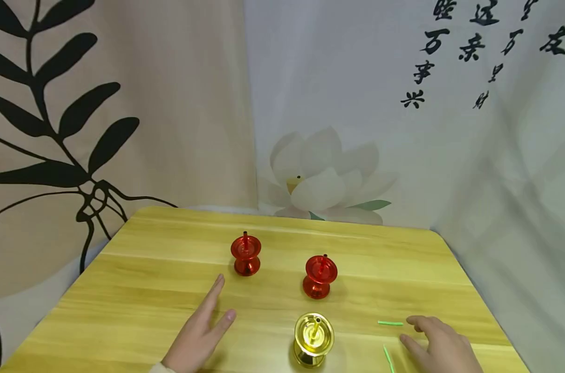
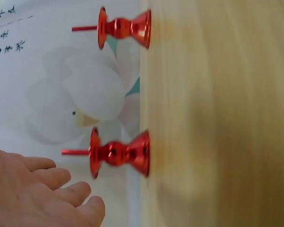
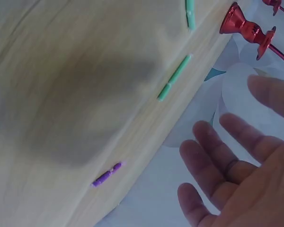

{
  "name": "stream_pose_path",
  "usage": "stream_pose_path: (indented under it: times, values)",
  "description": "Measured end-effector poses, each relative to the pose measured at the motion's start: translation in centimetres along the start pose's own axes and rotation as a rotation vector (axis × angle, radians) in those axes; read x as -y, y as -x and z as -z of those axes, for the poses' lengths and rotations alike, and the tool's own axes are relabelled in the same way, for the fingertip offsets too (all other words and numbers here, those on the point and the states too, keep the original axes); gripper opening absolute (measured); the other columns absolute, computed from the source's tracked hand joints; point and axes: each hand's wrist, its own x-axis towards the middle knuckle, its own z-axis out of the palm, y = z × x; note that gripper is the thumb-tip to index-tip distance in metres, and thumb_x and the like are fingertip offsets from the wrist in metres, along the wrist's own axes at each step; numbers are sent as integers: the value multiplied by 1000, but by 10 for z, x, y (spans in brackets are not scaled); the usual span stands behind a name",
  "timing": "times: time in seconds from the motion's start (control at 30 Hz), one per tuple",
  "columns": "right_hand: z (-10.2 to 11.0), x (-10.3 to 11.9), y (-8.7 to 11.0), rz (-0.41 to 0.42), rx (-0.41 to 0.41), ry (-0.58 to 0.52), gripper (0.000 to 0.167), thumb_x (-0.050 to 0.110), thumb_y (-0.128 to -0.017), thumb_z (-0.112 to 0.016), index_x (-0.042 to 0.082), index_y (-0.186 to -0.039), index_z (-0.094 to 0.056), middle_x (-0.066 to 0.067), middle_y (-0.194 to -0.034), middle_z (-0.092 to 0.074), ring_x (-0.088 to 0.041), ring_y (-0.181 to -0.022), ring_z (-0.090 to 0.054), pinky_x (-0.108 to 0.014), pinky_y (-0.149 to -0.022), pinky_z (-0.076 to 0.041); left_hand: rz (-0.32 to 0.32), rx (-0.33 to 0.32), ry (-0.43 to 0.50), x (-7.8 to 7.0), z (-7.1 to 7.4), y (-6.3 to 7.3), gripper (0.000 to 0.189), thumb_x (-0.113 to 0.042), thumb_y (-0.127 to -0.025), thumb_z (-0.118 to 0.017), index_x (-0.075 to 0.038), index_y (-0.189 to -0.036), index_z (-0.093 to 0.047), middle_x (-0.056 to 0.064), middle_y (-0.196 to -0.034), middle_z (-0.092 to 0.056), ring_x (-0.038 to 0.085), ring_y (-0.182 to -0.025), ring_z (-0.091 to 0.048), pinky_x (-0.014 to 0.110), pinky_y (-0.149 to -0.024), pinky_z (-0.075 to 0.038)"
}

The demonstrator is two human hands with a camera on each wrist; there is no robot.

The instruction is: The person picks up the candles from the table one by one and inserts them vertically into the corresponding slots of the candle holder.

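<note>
Two shiny red candle holders, each with an upright pin in its dish, stand on the wooden table. Nearer the front is a gold candle holder of like shape. My left hand hovers by the left red holder, fingers extended, holding nothing; its palm shows in the left wrist view. Beside a thin green stick is my right hand, fingers loosely bent around nothing. A second green stick lies closer to the front edge. The right wrist view also has a short purple stick on the table.
The yellowish table has rounded far corners. Behind it hang pale cloths with a black leaf print, a white lotus print and black brush characters.
</note>
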Motion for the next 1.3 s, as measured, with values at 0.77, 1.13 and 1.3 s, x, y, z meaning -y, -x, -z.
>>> stream_pose_path:
  times: [0.77,1.13,1.3]
  values:
    - [-37,15,-2,11,201,-95,32,42,-82,-80,16,-75,-62,8,-62,-44,-7,-53,-36,-24,-52,-32,-77,172,198,-25,-71,-10,77,-42,-95,-68,-15,-158,-31,10,-161,-34,41,-144,-34,67,-110,-30]
    - [-47,24,-4,-44,185,-29,20,30,-79,-84,17,-91,-74,12,-73,-59,-9,-65,-53,-34,-63,-51,-59,233,287,-37,-91,-11,87,-48,-90,-73,-13,-158,-30,3,-159,-37,34,-144,-35,63,-113,-30]
    - [-48,27,-3,-45,174,-32,11,22,-83,-81,18,-84,-71,11,-70,-57,-10,-63,-51,-33,-61,-48,-85,275,327,-41,-99,-14,91,-44,-88,-77,-12,-158,-29,4,-157,-41,29,-144,-38,52,-116,-32]
